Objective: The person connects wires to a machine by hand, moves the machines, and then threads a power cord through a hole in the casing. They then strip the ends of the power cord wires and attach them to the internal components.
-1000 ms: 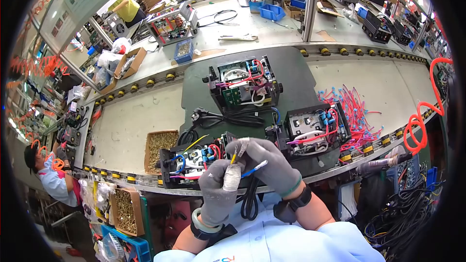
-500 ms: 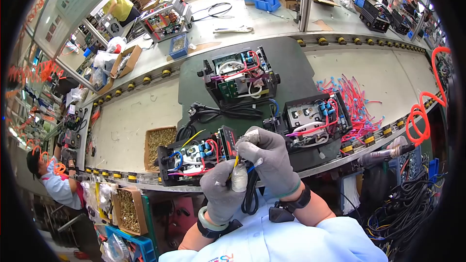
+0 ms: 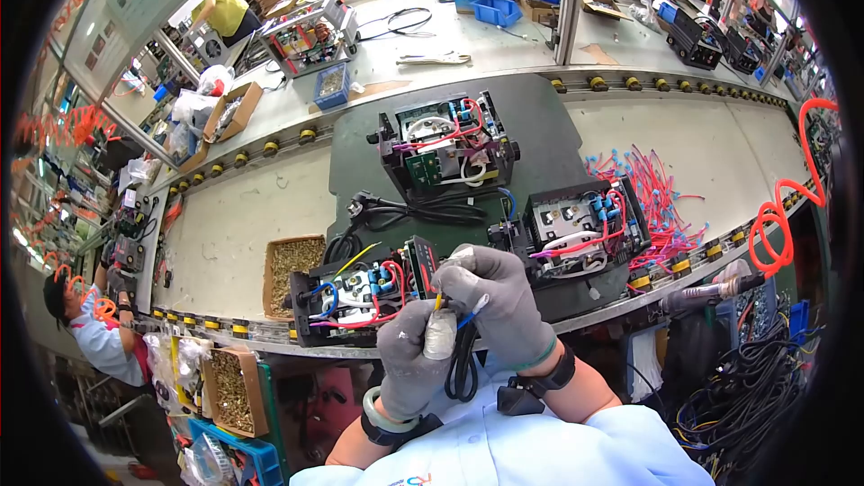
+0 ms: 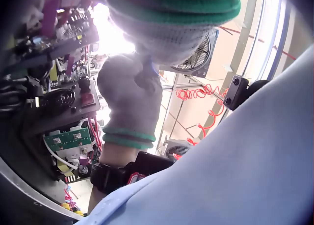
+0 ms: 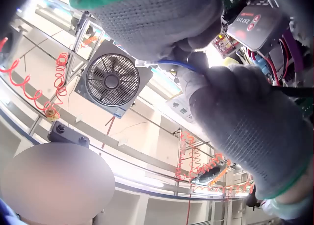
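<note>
Both hands wear grey gloves and meet in front of the lower left welder unit [image 3: 355, 301], an open black chassis with red, blue and white wires. My left hand [image 3: 405, 355] grips the end of a black power cord [image 5: 294, 91], its thumb wrapped in white tape. Out of that grip come a yellow wire [image 3: 438, 302] and a blue wire [image 3: 474, 310] with a pale tip. My right hand [image 3: 504, 301] pinches the yellow wire's end between thumb and fingers; that tip is hidden. A loop of black cord [image 3: 463, 364] hangs below the hands.
Two more open units [image 3: 445, 144] [image 3: 585, 225] stand on the dark green board [image 3: 540, 117]. Pink-red wires [image 3: 648, 207] lie in a heap at right. A carton of small brass parts [image 3: 292, 270] sits at left. An air tool [image 3: 711, 291] hangs on a red coiled hose [image 3: 787, 216].
My hands have come slightly down and toward me, still together. The blue wire's tip was hidden half a second ago and shows again, pointing up beside the right hand.
</note>
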Motion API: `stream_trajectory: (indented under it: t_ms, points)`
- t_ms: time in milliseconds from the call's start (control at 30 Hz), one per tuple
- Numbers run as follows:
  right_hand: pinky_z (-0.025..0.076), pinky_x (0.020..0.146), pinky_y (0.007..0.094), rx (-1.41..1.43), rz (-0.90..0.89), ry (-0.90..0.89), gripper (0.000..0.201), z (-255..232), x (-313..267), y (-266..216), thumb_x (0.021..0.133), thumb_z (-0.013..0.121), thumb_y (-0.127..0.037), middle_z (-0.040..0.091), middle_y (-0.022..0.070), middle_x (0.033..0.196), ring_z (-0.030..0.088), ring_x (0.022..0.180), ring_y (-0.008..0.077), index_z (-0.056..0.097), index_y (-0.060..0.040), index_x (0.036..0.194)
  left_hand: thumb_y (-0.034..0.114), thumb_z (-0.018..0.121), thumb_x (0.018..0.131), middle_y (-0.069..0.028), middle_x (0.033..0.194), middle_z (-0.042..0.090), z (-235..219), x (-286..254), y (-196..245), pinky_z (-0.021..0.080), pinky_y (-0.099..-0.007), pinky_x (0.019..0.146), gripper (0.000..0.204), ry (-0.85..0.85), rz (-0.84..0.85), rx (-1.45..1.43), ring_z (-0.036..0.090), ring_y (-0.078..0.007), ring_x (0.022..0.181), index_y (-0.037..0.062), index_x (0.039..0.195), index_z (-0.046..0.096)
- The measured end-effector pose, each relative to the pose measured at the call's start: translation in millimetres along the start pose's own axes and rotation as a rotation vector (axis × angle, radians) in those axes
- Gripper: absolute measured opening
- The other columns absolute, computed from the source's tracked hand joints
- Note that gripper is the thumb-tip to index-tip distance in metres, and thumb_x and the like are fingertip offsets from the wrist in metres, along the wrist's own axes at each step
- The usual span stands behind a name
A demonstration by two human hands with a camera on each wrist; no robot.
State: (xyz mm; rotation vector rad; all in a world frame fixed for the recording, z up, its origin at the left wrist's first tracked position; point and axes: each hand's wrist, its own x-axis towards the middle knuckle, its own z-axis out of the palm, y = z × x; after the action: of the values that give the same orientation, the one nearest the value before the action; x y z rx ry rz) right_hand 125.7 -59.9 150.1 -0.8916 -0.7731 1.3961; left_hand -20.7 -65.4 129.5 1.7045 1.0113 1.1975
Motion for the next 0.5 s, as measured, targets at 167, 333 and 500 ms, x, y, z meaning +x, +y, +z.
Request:
stream_trajectory:
  t_ms: [167,333,500]
  points:
    - [0.042,0.06,0.0178,-0.161,-0.045,-0.04,0.025,-15.5,20.6,-61.0,0.095,0.062,-0.017,0.06,-0.0051,0.082,0.05,0.068,0.0008,0.066,-0.0011,0.113,0.025,0.064,0.097,0.0004,0.079,0.06,-23.9,-13.8,-8.3,0.032,-0.0212,0.05,0.024,-0.081,-0.282,-0.51,0.047,-0.006,0.06,0.0027,0.104,0.061]
    - [0.051,0.076,0.0271,-0.887,-0.095,-0.278,0.026,-40.2,79.8,-102.4,0.093,0.063,-0.019,0.07,0.0052,0.094,0.063,0.08,0.0115,0.07,-0.0037,0.112,0.03,0.074,0.091,-0.002,0.081,0.059,-68.6,-21.6,-14.7,0.036,-0.023,0.054,0.037,-0.021,-0.245,-0.616,0.047,-0.0064,0.062,0.0025,0.11,0.06]
    - [0.051,0.093,0.0452,-1.936,0.273,-0.726,0.035,-26.3,147.9,-63.1,0.091,0.062,-0.035,0.071,0.0162,0.104,0.067,0.102,0.0338,0.072,-0.0092,0.112,0.025,0.073,0.091,-0.006,0.082,0.061,-66.5,-40.8,-28.5,0.035,-0.0256,0.05,0.052,-0.004,-0.253,-0.674,0.047,-0.0104,0.056,0.0117,0.137,0.054]
